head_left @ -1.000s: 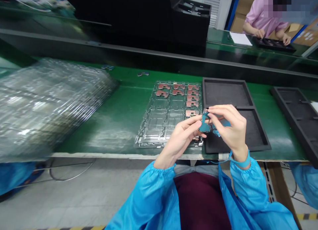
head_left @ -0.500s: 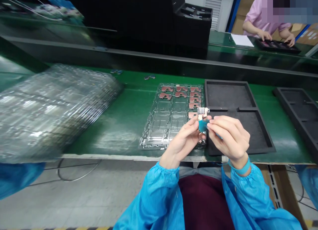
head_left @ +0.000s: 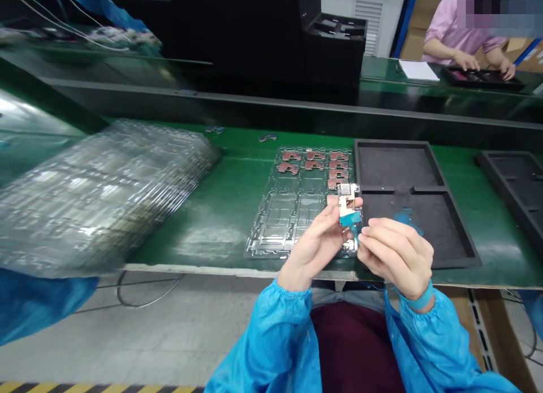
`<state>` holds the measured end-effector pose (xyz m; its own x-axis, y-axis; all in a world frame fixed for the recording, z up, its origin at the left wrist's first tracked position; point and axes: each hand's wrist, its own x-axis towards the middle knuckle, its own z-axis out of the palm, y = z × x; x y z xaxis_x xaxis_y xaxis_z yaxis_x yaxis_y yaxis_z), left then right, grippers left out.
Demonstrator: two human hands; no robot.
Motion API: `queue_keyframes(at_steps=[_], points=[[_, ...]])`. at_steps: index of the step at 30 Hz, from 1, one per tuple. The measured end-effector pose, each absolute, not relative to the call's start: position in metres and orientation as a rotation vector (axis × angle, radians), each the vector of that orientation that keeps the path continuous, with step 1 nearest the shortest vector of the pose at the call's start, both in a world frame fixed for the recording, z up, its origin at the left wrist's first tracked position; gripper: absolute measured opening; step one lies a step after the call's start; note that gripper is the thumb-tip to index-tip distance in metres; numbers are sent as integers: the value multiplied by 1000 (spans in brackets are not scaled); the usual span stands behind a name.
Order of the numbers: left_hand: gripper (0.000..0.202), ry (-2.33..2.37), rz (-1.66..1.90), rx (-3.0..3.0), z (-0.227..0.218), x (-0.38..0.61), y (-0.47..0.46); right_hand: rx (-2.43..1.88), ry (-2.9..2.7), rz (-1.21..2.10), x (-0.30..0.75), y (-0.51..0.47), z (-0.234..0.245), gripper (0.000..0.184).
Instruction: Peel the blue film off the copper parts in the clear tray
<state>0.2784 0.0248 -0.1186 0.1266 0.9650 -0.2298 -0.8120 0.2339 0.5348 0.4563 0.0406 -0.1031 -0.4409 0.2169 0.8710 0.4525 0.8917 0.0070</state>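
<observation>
My left hand (head_left: 316,237) pinches a small circuit board (head_left: 347,198) by its left edge and holds it up over the clear plastic tray's right side. Blue film (head_left: 350,219) covers the board's lower end. Just right of it, my right hand (head_left: 396,257) is closed, thumb and fingertips pinching the blue film where it hangs off the board's lower right corner. Below lies the clear tray (head_left: 271,217), with several reddish-brown boards (head_left: 314,165) in its upper pockets. Loose blue film (head_left: 408,219) shows in the black tray (head_left: 449,220), partly behind my right hand.
A tall stack of clear plastic trays (head_left: 106,195) stands at the left. Two small boards (head_left: 268,137) lie at the back of the green bench (head_left: 203,212). Another black tray (head_left: 520,195) is at the right edge. Across the bench a person in pink (head_left: 452,28) handles a dark tray.
My right hand has moved slightly down and away from the board, drawing the blue film's corner with it. More of the board and the loose film in the black tray now show.
</observation>
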Motion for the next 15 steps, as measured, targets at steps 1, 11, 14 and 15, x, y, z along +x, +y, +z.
queue_keyframes(at_steps=[1,11,14,15], points=[[22,601,1325,306,-119,278,25,-481,-2042,-294,457,40,-104,14],[20,647,1339,282,-119,279,28,-436,-2006,-286,465,36,-115,15],[21,640,1325,297,-119,279,29,-425,-2014,-280,468,34,-114,16],[21,637,1322,302,-119,279,30,-422,-2015,-277,469,33,-113,17]])
